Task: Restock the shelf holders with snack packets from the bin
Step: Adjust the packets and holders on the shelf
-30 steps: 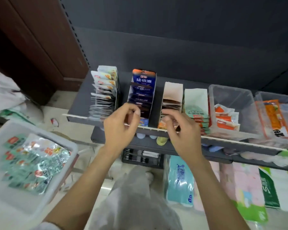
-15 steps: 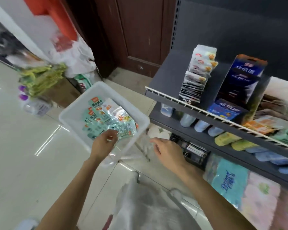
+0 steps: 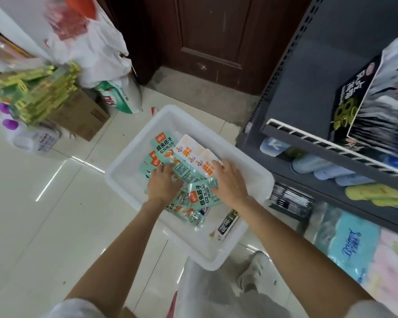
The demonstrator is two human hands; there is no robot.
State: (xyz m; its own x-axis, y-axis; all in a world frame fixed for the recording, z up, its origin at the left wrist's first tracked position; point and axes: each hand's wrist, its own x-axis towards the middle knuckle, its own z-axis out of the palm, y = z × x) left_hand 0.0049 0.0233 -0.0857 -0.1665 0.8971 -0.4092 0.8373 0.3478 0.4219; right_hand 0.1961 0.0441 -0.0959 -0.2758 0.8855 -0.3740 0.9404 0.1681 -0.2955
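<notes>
Bin (image 3: 248,177): white plastic tub on the floor tiles, just beside the shelf (image 3: 331,143)
Packets (image 3: 201,197): loose overlapping heap inside the bin; most mint-green, a few white-and-orange ones (image 3: 190,149) toward the far side; one dark packet (image 3: 226,222) lies apart at the near right
Left hand (image 3: 162,183): down in the bin on the green packets, fingers bent over them; whether it has one gripped cannot be told
Right hand (image 3: 230,182): laid on the heap, fingers spread and fairly straight, touching a white packet and a green one, nothing pinched
Holders (image 3: 363,104): on the upper shelf at right, blurred; a dark carton stands there with packets stacked in it
Handling, judged: thin sealed film pouches, light, flexible, glossy and likely to slide on one another; contents may crush if squeezed hard
Hold point, judged: gather several flat as a stack, thumb on top and fingers beneath, or pinch the sealed edge of a single pouch
Stage, judged: collecting stock from the bin; nothing yet lifted toward the holders
Risk: slippery pouches fanning out of a loose grip
</notes>
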